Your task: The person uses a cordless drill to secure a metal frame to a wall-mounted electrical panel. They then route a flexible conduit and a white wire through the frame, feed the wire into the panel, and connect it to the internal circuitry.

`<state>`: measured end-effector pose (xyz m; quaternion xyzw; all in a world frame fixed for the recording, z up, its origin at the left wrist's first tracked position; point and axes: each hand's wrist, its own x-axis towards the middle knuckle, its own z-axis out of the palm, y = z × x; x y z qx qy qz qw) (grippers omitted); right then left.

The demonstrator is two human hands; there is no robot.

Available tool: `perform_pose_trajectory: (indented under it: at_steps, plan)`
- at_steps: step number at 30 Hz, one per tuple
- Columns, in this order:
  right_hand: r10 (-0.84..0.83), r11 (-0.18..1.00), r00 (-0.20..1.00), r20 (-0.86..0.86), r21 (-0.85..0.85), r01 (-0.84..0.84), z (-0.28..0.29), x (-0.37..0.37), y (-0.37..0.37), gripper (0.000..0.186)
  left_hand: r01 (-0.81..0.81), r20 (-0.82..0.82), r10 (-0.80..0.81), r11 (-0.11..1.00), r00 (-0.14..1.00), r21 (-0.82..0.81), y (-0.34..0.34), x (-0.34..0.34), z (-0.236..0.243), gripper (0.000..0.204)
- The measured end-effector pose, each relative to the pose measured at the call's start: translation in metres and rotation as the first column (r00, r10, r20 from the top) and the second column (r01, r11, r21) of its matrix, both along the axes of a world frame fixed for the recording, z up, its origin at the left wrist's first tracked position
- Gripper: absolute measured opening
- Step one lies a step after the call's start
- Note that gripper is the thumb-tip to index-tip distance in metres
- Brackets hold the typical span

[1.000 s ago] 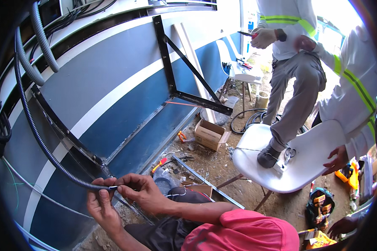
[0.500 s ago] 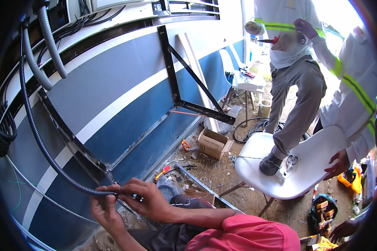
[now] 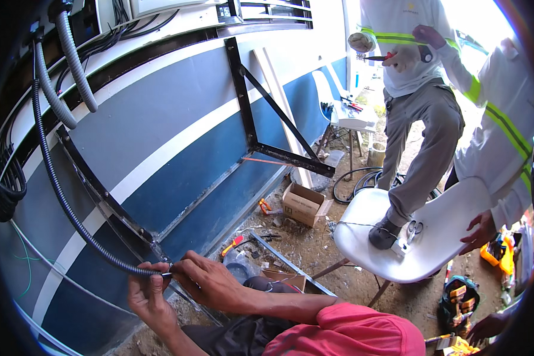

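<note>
A dark corrugated flexible conduit (image 3: 71, 207) curves down along the wall from the upper left. Its lower end lies in my left hand (image 3: 152, 299), pinched between thumb and fingers. Close against that end, my right hand (image 3: 210, 282) has its fingers bent together on a thin dark cable end (image 3: 173, 274). A small pale bit shows between the two hands, where the cable meets the conduit. My right fingertips are partly hidden behind the hand's back.
A black metal bracket (image 3: 246, 101) juts from the wall. An open cardboard box (image 3: 302, 204) sits on the littered ground. One co-worker rests a foot on a white chair (image 3: 362, 237) and holds a red-handled tool; another stands beside. A tool bag (image 3: 458, 302) lies lower right.
My right hand has turned slightly, its fingers drawn closer together. The pale bit at the conduit end is now plainer to see. My left hand stays about where it was.
</note>
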<state>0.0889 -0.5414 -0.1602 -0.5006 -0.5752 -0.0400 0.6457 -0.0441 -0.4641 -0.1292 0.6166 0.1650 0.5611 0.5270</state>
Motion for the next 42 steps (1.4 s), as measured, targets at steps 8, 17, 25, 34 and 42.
perform_pose_trajectory:
  at_steps: [8, 17, 25, 34, 42]
  plan:
    - [0.332, 0.913, 0.772, -0.542, -0.022, -0.407, 0.004, -0.011, 0.003, 0.014, -0.026, 0.027, 0.026, 0.999, 0.999, 0.025, -0.006, -0.001, 0.0, 0.029]
    - [0.375, 0.908, 0.739, -0.559, 0.061, -0.415, 0.003, -0.011, 0.008, 0.006, 0.043, -0.05, -0.04, 0.997, 0.998, 0.057, 0.0, 0.002, 0.001, 0.027]
    - [0.305, 0.931, 0.758, -0.577, 0.013, -0.365, 0.009, -0.015, 0.013, 0.004, 0.101, 0.022, -0.101, 0.995, 0.995, -0.01, -0.005, -0.002, 0.001, 0.026]
    - [0.273, 0.945, 0.787, -0.553, -0.002, -0.328, 0.008, -0.016, 0.016, 0.01, 0.158, -0.029, -0.16, 0.987, 0.987, -0.039, 0.002, -0.008, 0.0, 0.024]
    - [0.184, 0.975, 0.895, -0.407, -0.04, -0.219, 0.006, -0.012, 0.015, 0.008, 0.187, -0.101, -0.189, 0.982, 0.977, -0.036, 0.007, -0.01, -0.007, 0.025]
